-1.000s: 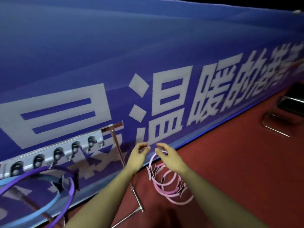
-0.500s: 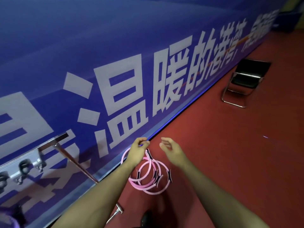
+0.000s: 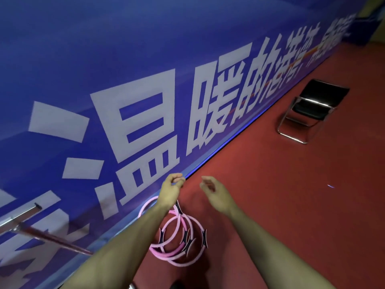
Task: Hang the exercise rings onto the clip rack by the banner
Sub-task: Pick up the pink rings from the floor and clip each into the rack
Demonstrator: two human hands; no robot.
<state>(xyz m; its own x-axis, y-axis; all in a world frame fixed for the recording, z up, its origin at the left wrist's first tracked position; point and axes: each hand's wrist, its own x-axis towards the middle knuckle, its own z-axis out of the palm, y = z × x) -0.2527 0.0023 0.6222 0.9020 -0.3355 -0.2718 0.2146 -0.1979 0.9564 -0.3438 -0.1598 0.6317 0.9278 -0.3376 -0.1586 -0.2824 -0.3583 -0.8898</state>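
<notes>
Several pink exercise rings (image 3: 177, 250) with black grip pads lie in an overlapping pile on the red floor, at the foot of the blue banner (image 3: 145, 59). My left hand (image 3: 169, 192) hovers above the pile's far edge, its fingers curled in against the thumb and holding nothing. To its right my right hand (image 3: 216, 197) is held over the floor, fingers loosely curled and empty. Only the end of the metal clip rack (image 3: 19, 215) shows at the lower left edge, with its slanted leg (image 3: 54, 239).
A black folding chair (image 3: 312, 109) with a chrome frame stands on the red floor (image 3: 291, 205) at the right, near the banner's base. The banner runs along the whole left side.
The view has swung right, away from the rack, whose clips and hung purple and blue rings have left the frame. Both hands stay empty above the pink rings.
</notes>
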